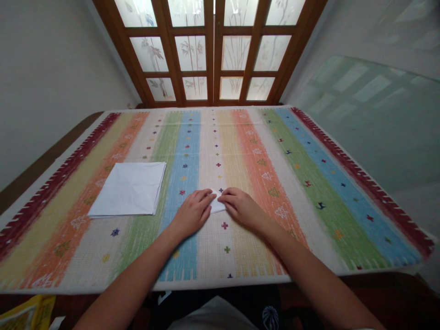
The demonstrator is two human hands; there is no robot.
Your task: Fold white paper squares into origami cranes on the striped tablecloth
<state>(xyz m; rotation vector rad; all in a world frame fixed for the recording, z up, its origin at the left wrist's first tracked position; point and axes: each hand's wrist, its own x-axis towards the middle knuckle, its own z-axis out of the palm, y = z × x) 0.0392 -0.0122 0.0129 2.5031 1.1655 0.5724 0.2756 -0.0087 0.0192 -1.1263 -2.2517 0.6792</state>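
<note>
You sat at the near edge of the table, 2 forearms reaching in from the near side over a striped tablecloth [210, 247]. The piece in work, a small white paper [216, 207], lay at the middle of the near half, between your hands and on the cloth.

Hands: your left hand [194, 213] pinched the left side of the small paper, fingers bent and thumb tucked in on the near side. Your right hand [241, 207] pinched its right side in much the same way. The fingertips of the 2 hands came near each other but stood apart, with a strip of white showing between them.

Done, by judgement: the visible part of the small paper was far smaller than the sheets to the left, so some folding looked finished. Your fingers covered much of it; the count of folds could not be told.

Left, by judgement: with 2 hands on it, the small paper looked mid-work, not set down as complete. To the left, well apart from your left hand, lay 1 white stack [128, 189], flat and broad, its layers showing along the right edge. Neither hand touched it, and I counted it as unworked; its sheets could not be numbered.

Surroundings: wooden doors [209, 55] at the far side; a yellow bag [44, 308] at the near left, below the table edge.
</note>
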